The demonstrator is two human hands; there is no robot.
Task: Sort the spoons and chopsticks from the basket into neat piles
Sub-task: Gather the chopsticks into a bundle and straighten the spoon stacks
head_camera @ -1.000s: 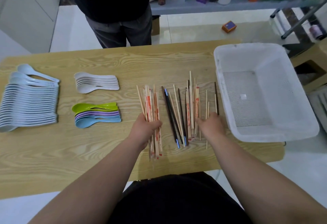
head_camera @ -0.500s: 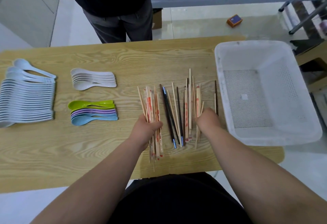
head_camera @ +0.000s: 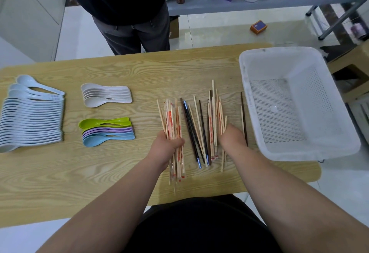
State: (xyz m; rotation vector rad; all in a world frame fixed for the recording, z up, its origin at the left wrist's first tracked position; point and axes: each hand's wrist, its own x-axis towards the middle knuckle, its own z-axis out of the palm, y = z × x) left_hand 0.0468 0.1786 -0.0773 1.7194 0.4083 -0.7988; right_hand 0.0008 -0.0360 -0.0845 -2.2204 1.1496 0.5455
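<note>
Lying in the middle of the wooden table (head_camera: 79,172), the chopsticks all point much the same way, with their long sides running from the person toward the far edge. The left hand (head_camera: 165,147) grips a bunch of wrapped chopsticks (head_camera: 172,117) with red print, fingers curled round them, and the near ends stick out behind the hand. Just beside them lie a few dark chopsticks (head_camera: 191,129), some with blue tips. The right hand (head_camera: 231,139) rests on a loose heap of bare wooden chopsticks (head_camera: 214,113). Its fingers are tucked under it, so I cannot tell if it holds any or only presses on them. One more dark stick (head_camera: 244,121) lies apart, close to the white basket (head_camera: 311,154) on the right side of the table.

On the left side a long row of pale blue spoons (head_camera: 32,123) lies stacked, handles to the right. A pile of white spoons (head_camera: 107,95) and a pile of green, purple and blue spoons (head_camera: 107,131) sit between that row and the chopsticks.

The floor (head_camera: 219,33) is pale, shiny tile. Another person (head_camera: 127,13) in dark clothes stands at the far side, cut off at the top. Behind is a grey shelf (head_camera: 239,3) with bottles and packs, too blurry to name. A small orange box (head_camera: 258,26) lies on the floor
</note>
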